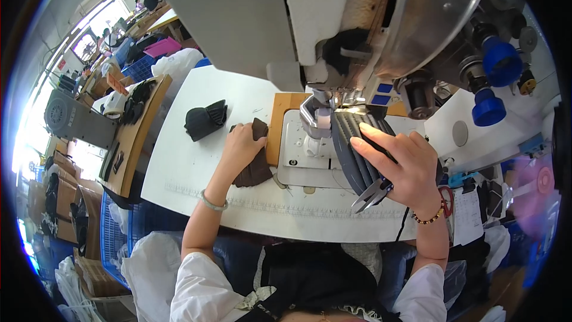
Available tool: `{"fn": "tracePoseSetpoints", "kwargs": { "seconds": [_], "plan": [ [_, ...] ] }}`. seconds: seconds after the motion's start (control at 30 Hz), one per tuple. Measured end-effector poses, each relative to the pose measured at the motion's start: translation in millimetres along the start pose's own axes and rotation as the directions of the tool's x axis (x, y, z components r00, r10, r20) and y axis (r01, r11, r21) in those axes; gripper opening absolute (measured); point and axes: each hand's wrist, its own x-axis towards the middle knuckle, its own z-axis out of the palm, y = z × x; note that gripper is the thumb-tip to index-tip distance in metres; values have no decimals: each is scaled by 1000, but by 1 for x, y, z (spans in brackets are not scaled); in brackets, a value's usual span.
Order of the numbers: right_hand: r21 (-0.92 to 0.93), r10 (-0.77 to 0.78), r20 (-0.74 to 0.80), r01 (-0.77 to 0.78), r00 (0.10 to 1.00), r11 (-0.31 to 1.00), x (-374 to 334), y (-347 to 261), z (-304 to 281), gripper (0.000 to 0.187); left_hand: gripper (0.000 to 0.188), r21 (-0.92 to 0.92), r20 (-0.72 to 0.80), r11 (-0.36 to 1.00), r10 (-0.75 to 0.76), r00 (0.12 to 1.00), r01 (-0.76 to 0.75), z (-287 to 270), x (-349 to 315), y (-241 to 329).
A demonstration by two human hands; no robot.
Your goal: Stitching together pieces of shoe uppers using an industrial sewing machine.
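Observation:
A dark grey ribbed, padded piece (350,154) lies under the head of the sewing machine (381,18). The index and middle fingers of my right hand (405,164) stretch out over it. Held in the palm of that same hand are thread snips (370,195), their blades pointing left and spread apart. To the left of the machine plate, my left hand (241,148) grips the upper part of a flat brown piece (255,170), thumb on top. A curled black ribbed piece (205,120) sits on the white table (179,170), further left and apart from that hand.
Red-handled scissors (447,200) and a paper sheet (468,217) lie to the right of my right wrist. Blue knobs (500,61) stick out from the machine. At left stand a wooden-edged side table (140,137) and a blue crate (110,232). People are far off at upper left.

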Motion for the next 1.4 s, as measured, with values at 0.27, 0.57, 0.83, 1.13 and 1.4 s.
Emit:
{"fn": "tracePoseSetpoints", "kwargs": {
  "seconds": [0.27, 0.57, 0.83, 1.13, 1.4],
  "plan": [
    [-129, -39, -52, 32, 998, 991, -2, -7, 2, 35, 20, -126, -415, 971, 135, 900, -204, 3, -16, 0],
    [15, 6, -108, -5, 994, 1000, -13, 9, 16, 40, 23, -910, -302, 188, 308, 902, -369, -52, -84, 94],
    [-25, -7, -75, 5, 997, 1000, -15, 7, 17, 42, 59, -615, -264, 454, 652, 711, -645, -58, -78, 107],
    [-67, -55, -110, 48, 992, 997, -16, 7, 13, 34, 55, 97, -519, 471, 776, 360, -877, -59, -55, 105],
    [-76, -32, -115, 23, 993, 997, -16, 5, 11, 34, 50, 121, -491, 455, 800, 345, -882, -55, -56, 109]
  ]
}}
